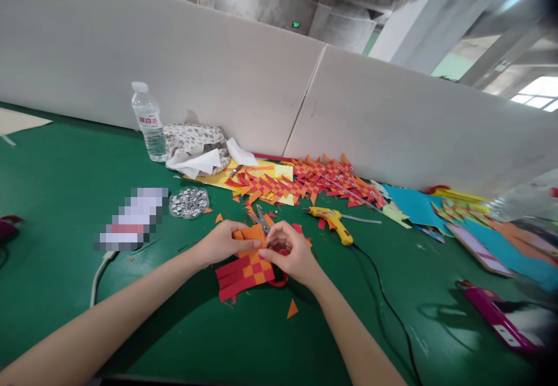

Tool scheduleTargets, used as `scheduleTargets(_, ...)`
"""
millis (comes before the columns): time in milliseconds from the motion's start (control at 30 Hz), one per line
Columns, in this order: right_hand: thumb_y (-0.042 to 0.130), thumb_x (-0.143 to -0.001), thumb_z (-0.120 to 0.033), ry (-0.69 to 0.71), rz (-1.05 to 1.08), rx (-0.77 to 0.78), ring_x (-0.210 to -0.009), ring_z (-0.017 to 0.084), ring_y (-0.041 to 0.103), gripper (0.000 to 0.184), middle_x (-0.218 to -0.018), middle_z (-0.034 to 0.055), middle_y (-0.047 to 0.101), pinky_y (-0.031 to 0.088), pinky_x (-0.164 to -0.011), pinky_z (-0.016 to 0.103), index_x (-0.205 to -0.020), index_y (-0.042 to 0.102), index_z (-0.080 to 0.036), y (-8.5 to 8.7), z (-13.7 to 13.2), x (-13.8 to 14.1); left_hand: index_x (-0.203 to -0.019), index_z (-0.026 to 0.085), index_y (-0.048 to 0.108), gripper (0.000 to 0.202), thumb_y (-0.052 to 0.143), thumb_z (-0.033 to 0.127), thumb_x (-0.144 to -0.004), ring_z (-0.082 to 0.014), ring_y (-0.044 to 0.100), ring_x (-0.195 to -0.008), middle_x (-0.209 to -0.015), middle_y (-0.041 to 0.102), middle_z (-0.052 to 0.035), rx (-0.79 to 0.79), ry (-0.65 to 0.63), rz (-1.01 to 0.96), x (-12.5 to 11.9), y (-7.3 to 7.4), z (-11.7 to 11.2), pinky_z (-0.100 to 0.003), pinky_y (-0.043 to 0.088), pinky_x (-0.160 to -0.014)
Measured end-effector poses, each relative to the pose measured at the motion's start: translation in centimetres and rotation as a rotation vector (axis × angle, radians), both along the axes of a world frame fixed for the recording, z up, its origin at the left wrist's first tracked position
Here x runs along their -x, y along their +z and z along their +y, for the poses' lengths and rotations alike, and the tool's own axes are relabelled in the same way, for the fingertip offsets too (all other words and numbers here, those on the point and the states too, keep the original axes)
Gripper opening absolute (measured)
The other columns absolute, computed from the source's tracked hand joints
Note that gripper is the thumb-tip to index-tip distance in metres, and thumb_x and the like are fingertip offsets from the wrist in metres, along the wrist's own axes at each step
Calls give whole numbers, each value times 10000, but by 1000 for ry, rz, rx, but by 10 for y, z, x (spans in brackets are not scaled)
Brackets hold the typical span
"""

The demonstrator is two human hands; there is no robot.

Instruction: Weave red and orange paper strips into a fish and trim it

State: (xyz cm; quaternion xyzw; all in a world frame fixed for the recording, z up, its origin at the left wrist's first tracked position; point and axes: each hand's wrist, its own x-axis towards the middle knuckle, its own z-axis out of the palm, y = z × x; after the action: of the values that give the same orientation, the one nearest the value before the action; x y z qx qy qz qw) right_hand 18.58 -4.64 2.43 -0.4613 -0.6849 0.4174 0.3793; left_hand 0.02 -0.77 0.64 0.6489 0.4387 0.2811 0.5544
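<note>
Between my hands is a piece of woven paper point(250, 271) in red and orange, checkered where the strips cross, with loose red strips hanging to the lower left. My left hand point(226, 242) pinches its orange upper part, thumb on top. At the right edge of the weave, my right hand point(291, 252) has curled fingers, thumb and fingertips closed at the paper. Scissors point(261, 221) lie just behind, blades pointing away, their red handles partly hidden under my right hand and the paper. Orange and red paper scraps point(293, 308) are scattered around.
A yellow glue gun point(333, 223) with a trailing cord lies to the right. Finished woven paper fish point(322, 177) are heaped by the partition. Googly eyes point(189, 202) fill a dish at left, near a water bottle point(150, 124). A magenta power strip point(501, 319) sits far right.
</note>
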Motion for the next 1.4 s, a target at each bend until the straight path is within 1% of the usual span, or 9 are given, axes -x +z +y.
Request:
scheduleTargets(133,552,-775,-223,26,-104,-185,-677,143,574,64,-763,11,611,456,-619,267,-836,573,-221,4,0,-4,-681,143,628,377,673,513,-622,-76,382,-435,-507,489,43,19,29,-60,0,-2,3,-197,284,-425)
scheduleTargets(267,497,-768,-145,27,-174,-250,-681,145,572,159,-761,8,626,442,-616,259,-844,612,-224,3,2,-7,-671,148,594,369,676,505,-627,-76,398,-446,-514,475,50,27,24,-96,-1,-3,4,-192,319,-440)
scheduleTargets(433,488,-749,-132,27,-184,-259,-693,156,588,190,-757,4,633,438,-612,254,-841,624,-228,0,2,-6,-676,145,589,368,667,503,-640,-71,367,-452,-508,447,56,11,35,-99,-1,-1,3,-186,287,-433)
scheduleTargets(600,488,-738,-136,23,-173,-254,-652,149,583,187,-713,0,620,433,-587,246,-828,625,-225,2,1,-6,-668,147,587,393,671,527,-620,-65,325,-434,-477,405,70,28,61,-73,-2,3,2,-184,221,-413)
scheduleTargets(733,498,-740,-142,30,-168,-244,-663,153,591,179,-709,0,623,453,-608,259,-830,626,-229,3,0,-6,-659,150,598,396,679,533,-602,-62,317,-420,-458,407,76,33,84,-86,-3,3,1,-184,220,-411)
scheduleTargets(867,588,-748,-223,-4,-135,-201,-666,159,608,124,-756,11,655,471,-598,263,-867,624,-226,0,0,-3,-629,153,579,370,683,508,-609,-59,307,-421,-460,394,79,16,104,-91,-3,5,1,-183,216,-411)
scheduleTargets(1000,655,-729,-317,-64,-64,-95,-682,171,636,170,-767,17,671,507,-628,289,-866,613,-227,-6,1,2,-660,148,591,362,682,496,-618,-64,341,-445,-506,440,63,6,126,-83,-3,8,0,-179,252,-418)
scheduleTargets(1167,652,-733,-314,-64,-17,-27,-706,177,662,138,-770,17,684,526,-658,302,-826,606,-223,-6,2,3,-794,159,615,333,697,439,-634,-77,432,-520,-648,556,35,33,76,-166,-3,7,-1,-181,326,-469)
scheduleTargets(1400,653,-726,-288,-54,-44,-26,-668,155,649,129,-736,11,676,509,-604,259,-814,598,-211,-8,3,3,-688,144,605,294,694,421,-643,-103,501,-574,-657,590,11,43,77,-229,-1,2,3,-209,381,-537)
